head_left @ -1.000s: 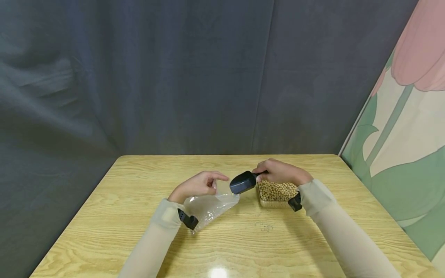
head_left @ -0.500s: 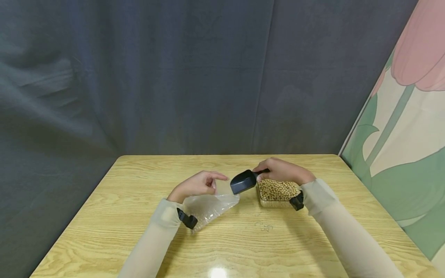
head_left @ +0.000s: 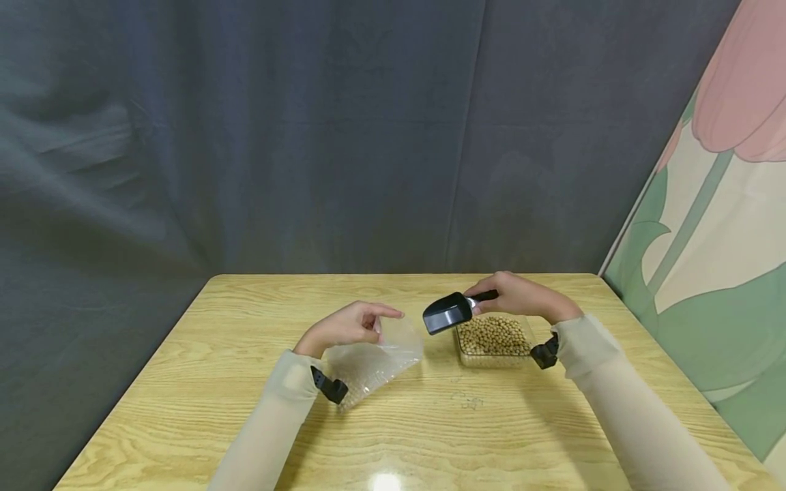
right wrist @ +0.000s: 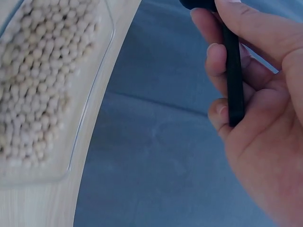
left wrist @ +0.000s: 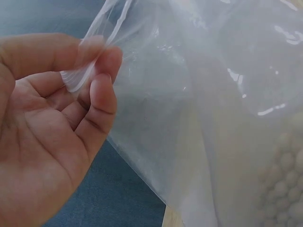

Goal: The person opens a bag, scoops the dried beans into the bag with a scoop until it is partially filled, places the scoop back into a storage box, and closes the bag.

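My left hand (head_left: 345,327) pinches the top edge of a clear plastic bag (head_left: 374,365) between thumb and fingers. Round pale beans (left wrist: 284,189) show through the bag's lower part in the left wrist view. In my right hand (head_left: 525,298) is a black scoop (head_left: 447,314), held by its handle (right wrist: 234,75). The scoop's bowl hangs tilted between the bag and a clear plastic container (head_left: 491,361), with no beans visible in it. Yellowish beans like soybeans (head_left: 493,335) lie in that container, beneath my right hand.
A light wood table (head_left: 393,436) carries everything, with faint dark marks (head_left: 468,400) in front of the container. Behind it hangs a dark grey-blue curtain (head_left: 344,136). A wall with a painted flower (head_left: 724,204) stands at the right.
My right hand has moved right and slightly up with the scoop, away from the bag's mouth and over the container. The left hand and the bag have hardly moved.
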The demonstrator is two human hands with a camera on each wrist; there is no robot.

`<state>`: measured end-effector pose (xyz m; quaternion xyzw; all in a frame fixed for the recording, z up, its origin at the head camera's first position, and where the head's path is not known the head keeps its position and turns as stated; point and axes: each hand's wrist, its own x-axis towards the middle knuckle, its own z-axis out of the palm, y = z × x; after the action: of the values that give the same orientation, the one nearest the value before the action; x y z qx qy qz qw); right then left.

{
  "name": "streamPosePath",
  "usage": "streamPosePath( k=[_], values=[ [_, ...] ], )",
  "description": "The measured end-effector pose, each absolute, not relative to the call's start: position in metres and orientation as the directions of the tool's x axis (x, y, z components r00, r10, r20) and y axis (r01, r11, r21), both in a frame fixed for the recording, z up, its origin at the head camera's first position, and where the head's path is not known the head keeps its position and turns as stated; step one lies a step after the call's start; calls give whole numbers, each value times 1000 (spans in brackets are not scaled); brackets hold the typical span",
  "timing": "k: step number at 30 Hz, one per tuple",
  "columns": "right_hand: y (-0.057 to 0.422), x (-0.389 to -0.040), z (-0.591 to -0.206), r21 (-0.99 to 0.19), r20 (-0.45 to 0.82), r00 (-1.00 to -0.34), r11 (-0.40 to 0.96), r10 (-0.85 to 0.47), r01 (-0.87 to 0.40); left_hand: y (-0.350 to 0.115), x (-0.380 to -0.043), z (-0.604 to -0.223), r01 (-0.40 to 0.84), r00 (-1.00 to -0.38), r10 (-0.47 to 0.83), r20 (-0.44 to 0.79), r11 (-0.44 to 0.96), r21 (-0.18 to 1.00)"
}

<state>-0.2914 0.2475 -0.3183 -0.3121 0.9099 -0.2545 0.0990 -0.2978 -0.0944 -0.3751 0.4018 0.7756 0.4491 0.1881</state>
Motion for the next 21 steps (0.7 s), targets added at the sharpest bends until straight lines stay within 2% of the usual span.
streamPosePath(
  k=[12,21],
  values=[
    [290,-290,-315,-438,10,-809,725,-588,-532,-95,-298,-376,455,-597,798,75,260,852],
    [306,-287,-307,-338,-37,-810,770,-586,-541,-94,-297,-376,442,-601,796,70,259,859]
  ],
)
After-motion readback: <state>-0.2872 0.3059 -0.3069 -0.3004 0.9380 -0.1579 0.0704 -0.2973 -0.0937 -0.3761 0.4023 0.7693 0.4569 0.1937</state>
